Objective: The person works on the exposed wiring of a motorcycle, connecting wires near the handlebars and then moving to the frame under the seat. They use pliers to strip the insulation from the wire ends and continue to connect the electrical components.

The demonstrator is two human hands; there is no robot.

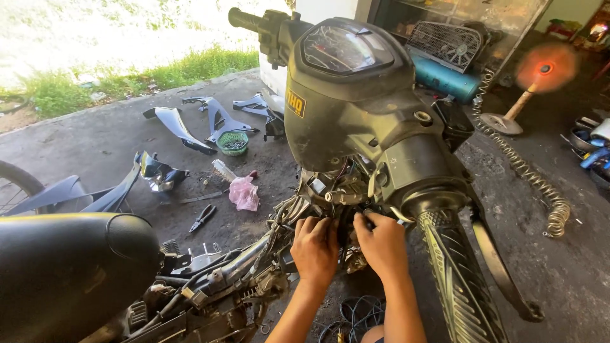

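A stripped motorbike stands in front of me, its black handlebar cover (356, 108) and speedometer (337, 49) turned toward me. My left hand (314, 249) and my right hand (381, 244) reach side by side into the exposed steering-head area, fingers curled among the wires and metal parts (337, 190) under the handlebar. What the fingers hold is hidden by the hands themselves. The right handlebar grip (457, 273) juts toward me beside my right forearm. The black seat (63, 267) fills the lower left.
Removed blue-grey body panels (190, 127) lie on the concrete with a small green basket (232, 142), a headlight piece (159, 173), pliers (203, 217), a brush and a pink rag (244, 193). A coiled air hose (527, 171), blue compressor tank (445, 79) and running fan (543, 68) stand right.
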